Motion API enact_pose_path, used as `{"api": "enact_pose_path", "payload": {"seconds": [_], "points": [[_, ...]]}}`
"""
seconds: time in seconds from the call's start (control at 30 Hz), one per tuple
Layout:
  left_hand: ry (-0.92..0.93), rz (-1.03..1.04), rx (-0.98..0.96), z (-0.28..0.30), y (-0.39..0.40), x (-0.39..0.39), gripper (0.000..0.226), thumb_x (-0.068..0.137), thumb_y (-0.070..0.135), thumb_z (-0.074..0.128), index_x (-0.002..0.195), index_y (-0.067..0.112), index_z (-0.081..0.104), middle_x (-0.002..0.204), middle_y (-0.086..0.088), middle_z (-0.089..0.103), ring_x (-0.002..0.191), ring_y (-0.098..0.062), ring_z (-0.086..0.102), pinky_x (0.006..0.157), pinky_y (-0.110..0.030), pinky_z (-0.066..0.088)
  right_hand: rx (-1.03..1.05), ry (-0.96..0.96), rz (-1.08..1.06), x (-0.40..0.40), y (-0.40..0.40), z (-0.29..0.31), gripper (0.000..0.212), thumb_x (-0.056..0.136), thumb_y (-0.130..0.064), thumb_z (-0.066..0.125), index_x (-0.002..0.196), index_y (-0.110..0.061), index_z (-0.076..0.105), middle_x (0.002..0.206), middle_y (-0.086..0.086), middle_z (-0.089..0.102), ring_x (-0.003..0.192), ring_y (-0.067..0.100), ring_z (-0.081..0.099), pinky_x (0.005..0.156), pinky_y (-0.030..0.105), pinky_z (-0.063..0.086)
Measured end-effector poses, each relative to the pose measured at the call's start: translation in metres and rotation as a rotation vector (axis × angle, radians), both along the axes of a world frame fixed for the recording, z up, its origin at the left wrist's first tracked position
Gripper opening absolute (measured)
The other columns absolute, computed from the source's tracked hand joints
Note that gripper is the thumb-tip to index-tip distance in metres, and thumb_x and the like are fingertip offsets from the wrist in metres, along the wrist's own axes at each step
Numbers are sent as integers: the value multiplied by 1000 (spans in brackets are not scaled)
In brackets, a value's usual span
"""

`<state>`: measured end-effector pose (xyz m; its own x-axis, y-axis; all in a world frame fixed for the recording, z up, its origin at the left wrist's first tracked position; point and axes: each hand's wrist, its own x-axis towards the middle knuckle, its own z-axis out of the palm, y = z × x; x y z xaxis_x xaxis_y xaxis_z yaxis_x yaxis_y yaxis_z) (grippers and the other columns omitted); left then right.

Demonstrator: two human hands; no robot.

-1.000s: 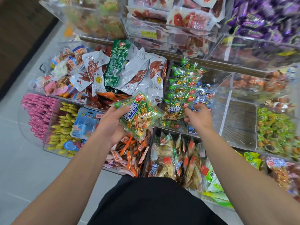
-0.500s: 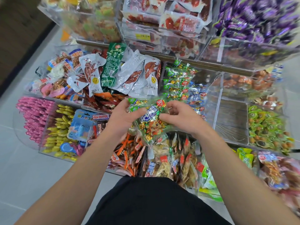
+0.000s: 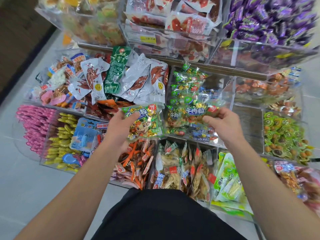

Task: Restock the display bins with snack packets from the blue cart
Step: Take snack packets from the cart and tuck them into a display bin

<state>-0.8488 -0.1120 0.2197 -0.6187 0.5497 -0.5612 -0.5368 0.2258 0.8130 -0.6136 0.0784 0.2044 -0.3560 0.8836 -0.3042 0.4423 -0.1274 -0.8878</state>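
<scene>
My left hand [image 3: 119, 130] grips a green snack packet [image 3: 147, 122] with a cartoon animal, held above the front row of bins. My right hand [image 3: 225, 123] pinches a second green packet [image 3: 194, 112] of the same kind by its right end, over the clear bin [image 3: 223, 94] that holds several matching green packets [image 3: 187, 80]. The two packets are apart, side by side. The blue cart is not in view.
Clear acrylic bins fill the display: white and green pouches [image 3: 131, 78] at the left, orange-red packets [image 3: 138, 161] and tan snack packs [image 3: 181, 168] in front, round green sweets [image 3: 284, 134] right, purple candies [image 3: 270, 19] above. A bare bin section [image 3: 251, 125] lies beside my right hand.
Half a second ago both hands met at the packets in my left hand. My right hand has since drawn one packet away to the right, toward the green-packet bin.
</scene>
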Motion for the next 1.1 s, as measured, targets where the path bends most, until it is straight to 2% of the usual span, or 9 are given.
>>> {"api": "enact_pose_path", "payload": {"seconds": [0.3, 0.43, 0.5, 0.67, 0.77, 0.83, 0.9, 0.97, 1.1], "points": [[-91, 73, -32, -4, -3, -5, 86, 88, 32, 75, 158, 24, 26, 165, -2, 27, 149, -30, 27, 112, -66, 32, 35, -394, 206, -50, -18, -40, 22, 74, -28, 75, 83, -22, 56, 76, -6, 61, 65, 11, 57, 51, 24, 37], [-83, 58, -71, -5, -1, -8, 64, 90, 29, 73, 145, 19, 43, 147, 2, 48, 129, -15, 53, 99, -55, 46, 33, -399, 291, -58, -22, -35, 43, 74, -53, 75, 108, -30, 61, 86, -14, 63, 70, 8, 63, 63, 29, 50], [-88, 43, -78, -6, 1, -9, 64, 89, 29, 74, 145, 20, 43, 144, 4, 49, 114, -11, 59, 98, -55, 47, 76, -369, 215, -56, -23, -34, 31, 76, -54, 73, 95, -29, 71, 78, -15, 68, 70, 7, 63, 61, 28, 48], [-84, 45, -88, -9, 5, -14, 80, 88, 28, 74, 155, 22, 30, 146, 7, 48, 117, -9, 53, 98, -54, 47, -217, -158, 12, -55, -26, -43, 17, 78, -39, 80, 76, -25, 70, 74, -5, 74, 74, 18, 72, 82, 46, 59], [-104, -1, -136, -9, 5, -13, 26, 91, 27, 71, 115, 29, 61, 96, 35, 68, 90, 7, 62, 71, -40, 60, -311, -186, -18, -68, -24, -50, 15, 80, -32, 80, 80, -23, 68, 85, 1, 73, 85, 23, 71, 86, 49, 58], [-108, -8, -138, -5, 6, -11, 18, 92, 26, 71, 85, 40, 61, 63, 38, 63, 63, 11, 63, 55, -29, 53, -341, -196, -74, -77, -24, -52, 16, 80, -30, 80, 84, -22, 67, 89, 1, 72, 88, 25, 70, 87, 49, 57], [-117, 13, -132, -4, 5, -13, 19, 91, 27, 72, 102, 42, 69, 82, 38, 62, 85, 8, 61, 76, -40, 57, -398, -154, -158, -82, -24, -55, 16, 80, -25, 81, 86, -21, 66, 91, 1, 72, 90, 26, 70, 89, 48, 56], [-121, 50, -135, -2, 6, -15, 53, 89, 29, 74, 138, 30, 54, 103, 29, 50, 109, -6, 44, 97, -51, 44, -470, -65, -262, -84, -23, -57, 19, 81, -17, 81, 79, -22, 62, 87, 0, 70, 86, 22, 69, 88, 41, 57], [-125, 46, -152, 1, 2, -16, 65, 88, 30, 75, 145, 27, 45, 124, 26, 52, 105, -7, 48, 105, -58, 38, -529, 88, -406, -93, -19, -55, 24, 79, -6, 81, 78, -19, 61, 89, 0, 69, 80, 13, 66, 81, 28, 57]]}}
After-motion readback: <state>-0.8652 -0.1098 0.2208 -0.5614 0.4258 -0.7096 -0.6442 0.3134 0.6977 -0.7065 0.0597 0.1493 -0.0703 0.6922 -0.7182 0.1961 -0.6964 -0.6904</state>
